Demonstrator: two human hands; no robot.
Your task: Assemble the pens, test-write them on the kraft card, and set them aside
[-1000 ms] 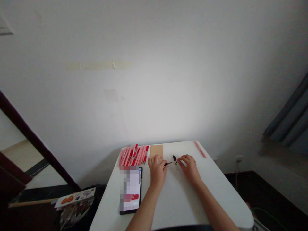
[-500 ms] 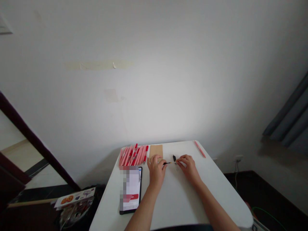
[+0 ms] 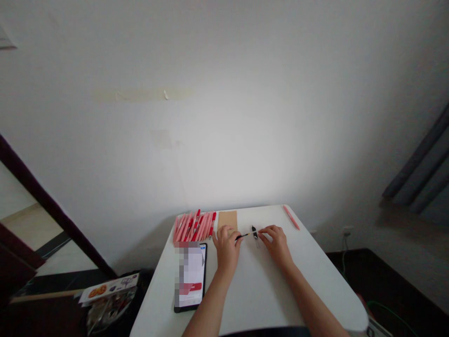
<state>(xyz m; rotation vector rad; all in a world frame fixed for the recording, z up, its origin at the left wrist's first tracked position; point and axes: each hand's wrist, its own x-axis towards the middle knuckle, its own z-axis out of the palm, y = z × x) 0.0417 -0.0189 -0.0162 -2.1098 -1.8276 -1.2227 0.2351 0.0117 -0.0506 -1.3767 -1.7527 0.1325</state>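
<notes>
Near the middle of the white table (image 3: 259,285), my left hand (image 3: 228,245) pinches a thin black refill-like rod (image 3: 242,236), its light tip pointing right. My right hand (image 3: 275,241) is closed at the fingertips on a small pale piece (image 3: 255,232), too small to make out clearly. A gap shows between the rod's tip and this piece. Just behind and below the pale piece lies a black pen part (image 3: 253,229) with a clear section. A brown rectangular pad (image 3: 228,220) lies beyond my left hand.
Many pink and red pens (image 3: 194,226) lie in a row at the back left. A phone (image 3: 191,278) rests in front of them. One pink pen (image 3: 291,217) lies near the back right edge. Left of the table stands a filled bag (image 3: 112,309).
The rod in my left hand now tilts upward to the right. The pale piece at my right fingertips has risen slightly, and more of the black pen part shows.
</notes>
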